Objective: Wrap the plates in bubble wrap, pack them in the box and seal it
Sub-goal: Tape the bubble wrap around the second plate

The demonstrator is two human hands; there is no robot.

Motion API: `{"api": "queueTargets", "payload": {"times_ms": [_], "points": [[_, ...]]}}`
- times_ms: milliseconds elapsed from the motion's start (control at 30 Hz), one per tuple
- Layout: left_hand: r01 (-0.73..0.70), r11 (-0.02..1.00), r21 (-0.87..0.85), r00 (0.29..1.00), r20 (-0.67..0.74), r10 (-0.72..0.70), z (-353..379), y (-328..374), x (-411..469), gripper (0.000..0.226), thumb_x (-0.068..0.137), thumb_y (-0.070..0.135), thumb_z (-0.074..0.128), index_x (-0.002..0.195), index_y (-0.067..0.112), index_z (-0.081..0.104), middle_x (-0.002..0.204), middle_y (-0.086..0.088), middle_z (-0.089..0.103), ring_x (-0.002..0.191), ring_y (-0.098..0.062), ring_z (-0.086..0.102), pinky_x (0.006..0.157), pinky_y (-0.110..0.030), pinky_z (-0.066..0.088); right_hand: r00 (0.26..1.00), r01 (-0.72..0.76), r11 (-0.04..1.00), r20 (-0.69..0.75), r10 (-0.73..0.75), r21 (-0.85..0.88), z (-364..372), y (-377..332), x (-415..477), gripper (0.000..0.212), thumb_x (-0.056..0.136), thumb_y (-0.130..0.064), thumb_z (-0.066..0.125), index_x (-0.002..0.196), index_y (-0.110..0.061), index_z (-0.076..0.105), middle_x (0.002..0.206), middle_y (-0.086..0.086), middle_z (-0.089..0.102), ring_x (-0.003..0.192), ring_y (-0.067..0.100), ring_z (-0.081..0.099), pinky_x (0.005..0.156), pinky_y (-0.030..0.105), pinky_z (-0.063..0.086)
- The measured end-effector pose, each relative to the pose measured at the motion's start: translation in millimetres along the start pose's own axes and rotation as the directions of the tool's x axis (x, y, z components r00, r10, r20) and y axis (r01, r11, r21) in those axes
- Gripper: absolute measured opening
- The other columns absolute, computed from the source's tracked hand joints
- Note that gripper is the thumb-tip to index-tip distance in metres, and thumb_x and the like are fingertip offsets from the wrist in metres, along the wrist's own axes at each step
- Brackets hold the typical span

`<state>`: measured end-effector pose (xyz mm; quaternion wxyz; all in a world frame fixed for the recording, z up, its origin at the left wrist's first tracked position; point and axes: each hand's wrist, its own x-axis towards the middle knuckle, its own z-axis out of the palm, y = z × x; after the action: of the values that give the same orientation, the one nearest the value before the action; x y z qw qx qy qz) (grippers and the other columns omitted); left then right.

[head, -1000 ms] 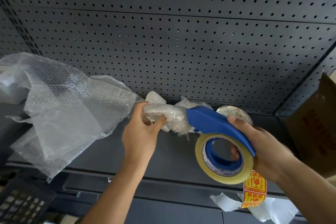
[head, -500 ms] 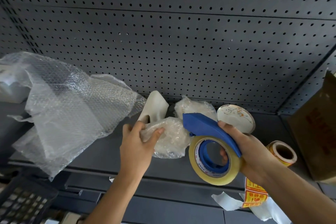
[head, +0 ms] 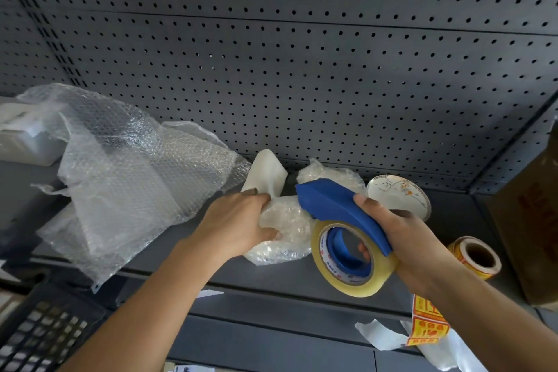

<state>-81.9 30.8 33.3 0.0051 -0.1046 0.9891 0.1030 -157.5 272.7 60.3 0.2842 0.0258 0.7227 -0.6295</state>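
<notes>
Wrapped plate [head: 283,229] under left hand [head: 238,223] grip

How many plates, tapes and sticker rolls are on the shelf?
Wrapped plates: 2, one under the left hand at, one behind
Bare plates: 1
Tape dispensers: 1, in the right hand
Sticker rolls: 1
Total: 5

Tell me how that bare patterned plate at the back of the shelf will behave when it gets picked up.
The patterned plate looks like glazed ceramic, so probably stiff, breakable and somewhat slick. It seems to stand tilted on its rim near the pegboard, so a nudge might roll or topple it. It is still unwrapped, so nothing would cushion a knock against the shelf.
</notes>
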Motion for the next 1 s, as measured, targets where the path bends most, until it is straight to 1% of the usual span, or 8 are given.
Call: {"api": "queueTargets", "payload": {"times_ms": [100, 233, 400, 500, 600, 700, 867, 1000], "points": [[-0.029, 0.99, -0.138, 1.0, -0.007, 0.028, 8.0, 0.6, 3.0, 0.05, 0.092, 0.046, 0.066, 0.14, 0.04, 0.051, 0.121, 0.004, 0.067, 0.105, -0.026, 0.066, 0.083, -0.035, 0.05, 1.0, -0.009, 1.0, -0.009, 0.009, -0.003, -0.6, -0.7, -1.0, 0.046, 0.088, -0.05, 0.064, 0.097, -0.006, 0.073, 0.074, 0.011, 0.073, 0.056, 0.02, 0.066, 0.056, 0.031, 0.055], [-0.048, 0.964, -0.261, 0.977, -0.214, -0.009, 25.2, -0.6, -1.9, 0.04, 0.094, 0.029, 0.064, 0.133, 0.036, 0.06, 0.102, 0.002, 0.069, 0.086, -0.031, 0.068, 0.07, -0.036, 0.05, 1.0, -0.008, 1.0, -0.006, 0.008, 0.005, -2.3, -2.1, -4.1, 0.046, 0.088, -0.05, 0.065, 0.101, -0.006, 0.074, 0.083, 0.016, 0.074, 0.063, 0.024, 0.068, 0.062, 0.035, 0.058], [-0.001, 0.88, -0.476, 0.905, -0.375, -0.202, 42.2, 12.7, -7.3, 0.041, 0.091, 0.015, 0.065, 0.13, 0.029, 0.065, 0.087, 0.0, 0.075, 0.075, -0.026, 0.069, 0.069, -0.037, 0.056, 0.998, 0.041, 0.999, -0.039, -0.041, -0.016, -2.5, -13.3, -13.0, 0.047, 0.082, -0.053, 0.067, 0.096, -0.009, 0.073, 0.095, 0.022, 0.075, 0.087, 0.039, 0.072, 0.092, 0.054, 0.056], [0.039, 0.805, -0.591, 0.873, -0.372, -0.315, 48.8, 19.0, -5.3, 0.037, 0.091, 0.017, 0.063, 0.125, 0.03, 0.067, 0.081, 0.004, 0.073, 0.072, -0.019, 0.068, 0.068, -0.03, 0.053, 0.994, 0.094, 0.992, -0.055, -0.099, -0.078, 2.5, -19.0, -18.0, 0.059, 0.067, -0.063, 0.067, 0.099, -0.013, 0.073, 0.091, 0.013, 0.077, 0.091, 0.038, 0.073, 0.094, 0.056, 0.055], [0.039, 0.759, -0.65, 0.863, -0.362, -0.354, 54.3, 22.3, -0.7, 0.031, 0.088, 0.02, 0.057, 0.116, 0.026, 0.069, 0.079, 0.006, 0.072, 0.072, -0.018, 0.068, 0.067, -0.032, 0.055, 0.989, 0.133, 0.986, -0.054, -0.139, -0.104, 5.5, -21.0, -23.1, 0.052, 0.077, -0.062, 0.065, 0.094, -0.014, 0.075, 0.085, 0.012, 0.077, 0.088, 0.038, 0.073, 0.094, 0.058, 0.055], [0.037, 0.698, -0.715, 0.853, -0.341, -0.395, 55.8, 25.6, 3.9, 0.029, 0.086, 0.021, 0.056, 0.11, 0.023, 0.072, 0.084, 0.006, 0.074, 0.08, -0.018, 0.07, 0.073, -0.032, 0.056, 0.986, 0.149, 0.978, -0.055, -0.158, -0.145, 7.9, -21.2, -27.9, 0.057, 0.078, -0.067, 0.061, 0.09, -0.013, 0.076, 0.081, 0.012, 0.076, 0.084, 0.037, 0.073, 0.093, 0.06, 0.054], [0.037, 0.646, -0.762, 0.85, -0.316, -0.421, 51.8, 27.2, 5.4, 0.022, 0.091, 0.007, 0.062, 0.103, 0.021, 0.073, 0.082, 0.011, 0.073, 0.08, -0.004, 0.069, 0.069, -0.018, 0.05, 0.987, 0.147, 0.977, -0.048, -0.156, -0.157, 9.1, -25.2, -39.1, 0.063, 0.075, -0.067, 0.057, 0.092, -0.008, 0.073, 0.073, 0.012, 0.075, 0.069, 0.029, 0.071, 0.089, 0.056, 0.056], [0.073, 0.618, -0.783, 0.833, -0.293, -0.47, 47.0, 25.0, 8.3, 0.009, 0.09, 0.011, 0.062, 0.09, 0.017, 0.069, 0.073, 0.008, 0.069, 0.076, -0.017, 0.069, 0.066, -0.026, 0.05, 0.986, 0.152, 0.971, -0.034, -0.161, -0.186, 8.0, -30.2, -50.8, 0.06, 0.076, -0.066, 0.055, 0.092, -0.011, 0.074, 0.074, 0.011, 0.076, 0.074, 0.031, 0.073, 0.088, 0.052, 0.057]]}}
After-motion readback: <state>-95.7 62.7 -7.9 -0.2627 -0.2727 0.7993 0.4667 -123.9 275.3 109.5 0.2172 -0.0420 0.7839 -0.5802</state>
